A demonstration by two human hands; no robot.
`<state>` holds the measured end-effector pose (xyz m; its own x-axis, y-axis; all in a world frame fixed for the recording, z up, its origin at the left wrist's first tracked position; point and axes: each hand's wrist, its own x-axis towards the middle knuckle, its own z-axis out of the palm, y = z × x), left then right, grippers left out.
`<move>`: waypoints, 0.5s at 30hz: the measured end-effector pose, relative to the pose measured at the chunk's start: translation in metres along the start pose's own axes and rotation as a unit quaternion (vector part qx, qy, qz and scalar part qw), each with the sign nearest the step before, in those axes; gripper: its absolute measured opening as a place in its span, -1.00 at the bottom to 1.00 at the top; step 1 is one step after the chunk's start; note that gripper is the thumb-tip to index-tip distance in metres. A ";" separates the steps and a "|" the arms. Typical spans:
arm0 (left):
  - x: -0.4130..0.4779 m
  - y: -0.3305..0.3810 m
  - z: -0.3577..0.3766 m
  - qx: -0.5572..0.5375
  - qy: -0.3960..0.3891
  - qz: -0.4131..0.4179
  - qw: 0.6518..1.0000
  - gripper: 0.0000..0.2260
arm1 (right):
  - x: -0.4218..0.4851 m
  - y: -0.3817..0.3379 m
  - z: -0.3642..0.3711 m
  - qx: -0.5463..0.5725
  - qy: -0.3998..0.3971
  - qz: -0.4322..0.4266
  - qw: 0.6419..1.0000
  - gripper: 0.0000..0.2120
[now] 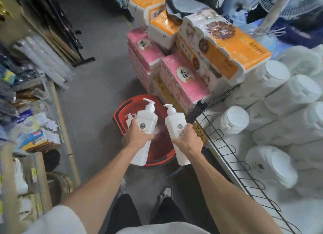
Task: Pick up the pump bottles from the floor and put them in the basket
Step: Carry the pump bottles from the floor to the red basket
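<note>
I hold two white pump bottles above a red basket (120,109) that stands on the grey floor. My left hand (135,135) grips the middle of the left pump bottle (146,119), which is upright with its pump head pointing right. My right hand (186,139) grips the right pump bottle (175,122) around its middle, also upright. Inside the basket, at its far left, another white pump bottle (129,119) shows partly behind my left hand. The basket's inside is mostly hidden by the bottles and my hands.
Stacked pink and orange tissue packs (176,76) rise just behind the basket. A black wire shelf rail (232,156) with white tubs (234,120) runs along the right. Shelves of packaged goods (29,128) line the left. Grey floor (97,86) stretches ahead on the left.
</note>
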<state>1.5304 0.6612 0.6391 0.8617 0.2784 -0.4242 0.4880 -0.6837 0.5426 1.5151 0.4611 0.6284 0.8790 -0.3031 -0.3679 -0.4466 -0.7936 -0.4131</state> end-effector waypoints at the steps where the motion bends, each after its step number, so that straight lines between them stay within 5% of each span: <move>1: 0.006 0.003 -0.001 0.006 -0.005 0.010 1.000 -0.18 | 0.001 -0.002 0.000 0.007 0.006 0.013 1.000 -0.32; 15: 0.104 0.013 -0.037 0.114 -0.133 0.211 0.962 -0.33 | -0.025 -0.076 0.050 0.108 0.123 0.246 0.955 -0.32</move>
<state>1.6318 0.7065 0.6290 0.8957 -0.2176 -0.3877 0.0334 -0.8366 0.5467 1.5185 0.5557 0.6272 0.5546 -0.7475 -0.3656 -0.8163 -0.4036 -0.4131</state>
